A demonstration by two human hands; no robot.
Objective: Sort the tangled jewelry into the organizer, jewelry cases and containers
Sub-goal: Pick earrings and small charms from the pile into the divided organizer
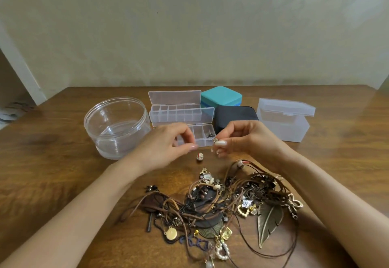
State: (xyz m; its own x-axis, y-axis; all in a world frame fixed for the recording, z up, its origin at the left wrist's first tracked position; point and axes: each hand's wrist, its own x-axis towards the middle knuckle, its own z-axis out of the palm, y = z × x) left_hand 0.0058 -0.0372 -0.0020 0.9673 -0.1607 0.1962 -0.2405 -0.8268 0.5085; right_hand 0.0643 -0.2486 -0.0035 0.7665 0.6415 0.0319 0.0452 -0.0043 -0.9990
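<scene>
While my right hand [240, 139] pinches a small gold piece [215, 140] by the organizer [199, 131] and I cannot tell if my curled left hand [168, 145] holds anything, most jewelry [210, 204] lies tangled on the table [63, 173].

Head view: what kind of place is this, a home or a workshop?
Probably a home: a wooden table against a pale wall, with tangled jewelry and small plastic organizers laid out for sorting.

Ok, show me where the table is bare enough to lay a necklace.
Bare wood lies left of the round jar, and right of the frosted box toward the table edge. Crowded: the organizers between them, and the jewelry tangle up front.
</scene>
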